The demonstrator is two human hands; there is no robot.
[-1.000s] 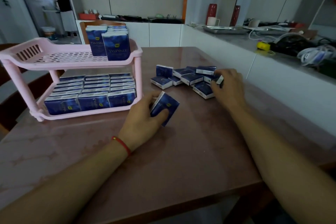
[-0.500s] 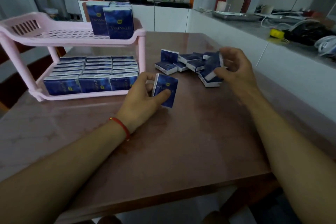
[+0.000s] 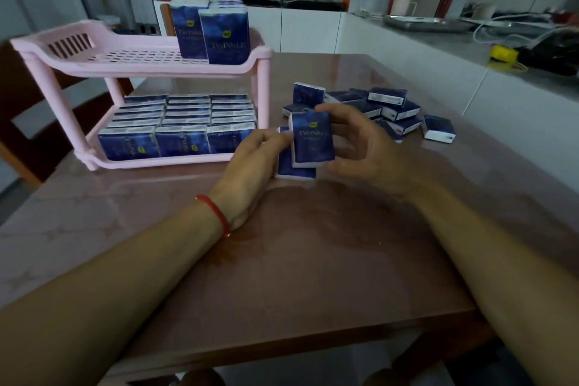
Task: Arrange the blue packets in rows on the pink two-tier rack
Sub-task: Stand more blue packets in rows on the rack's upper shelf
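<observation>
The pink two-tier rack (image 3: 78, 56) stands at the table's left. Its lower tier is filled with rows of blue packets (image 3: 185, 122); the upper tier holds a few upright packets (image 3: 224, 34) at its right end. My right hand (image 3: 363, 147) grips an upright blue packet (image 3: 311, 141) in front of me. Behind it, my left hand (image 3: 250, 163) holds a second blue packet (image 3: 289, 168) standing on the table. A loose pile of blue packets (image 3: 388, 106) lies further back to the right.
The brown table (image 3: 313, 260) ends in a front edge close to me. A white counter (image 3: 438, 50) runs along the right with cables, a tray and red vases. A dark chair (image 3: 18, 116) sits left of the rack.
My right hand brought a packet from the pile leftwards to just in front of the packet my left hand holds. The camera moved closer.
</observation>
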